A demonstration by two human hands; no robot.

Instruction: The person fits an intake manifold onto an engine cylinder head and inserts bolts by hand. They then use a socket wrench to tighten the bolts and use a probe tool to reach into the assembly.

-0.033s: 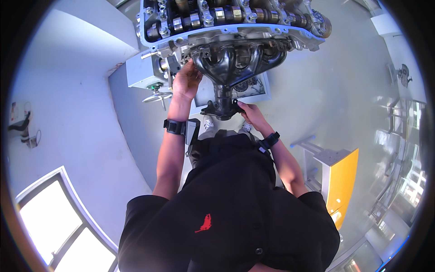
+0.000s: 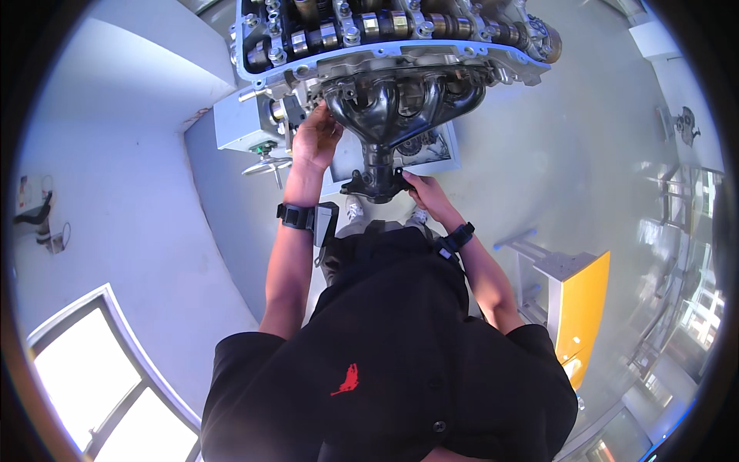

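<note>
- Overhead, shows a silver-grey metal engine head (image 2: 396, 63) with a pale rim and an open top, baring a shiny lobed camshaft (image 2: 372, 27) that runs across.
- Left of the manifold, shows a grey box-shaped metal housing (image 2: 242, 123) with a silver spoked handwheel (image 2: 267, 164) below, near the left wrist and crowding that side.
- Beneath, shows a pale rectangular tray (image 2: 455, 146) with dark metal parts in it, partly covered from above by the pipework.
- Off to the right, well apart from both hands, shows a yellow flat panel (image 2: 586, 319) on a metal-legged stand.
- Below the engine head's near side, shows a glossy black four-branched metal manifold (image 2: 383, 127), its tubes merging downward into one outlet with a flange between the two forearms.
- With the right hand (image 2: 429, 194), clamps the flange's right edge, thumb on top and the other fingers curled underneath, partly hidden.
- With the left hand (image 2: 317, 137), reaches up beside the manifold's left end, fingers bent and close together; cannot tell whether clamped on anything, as the tips seem lost among small dark fittings.
</note>
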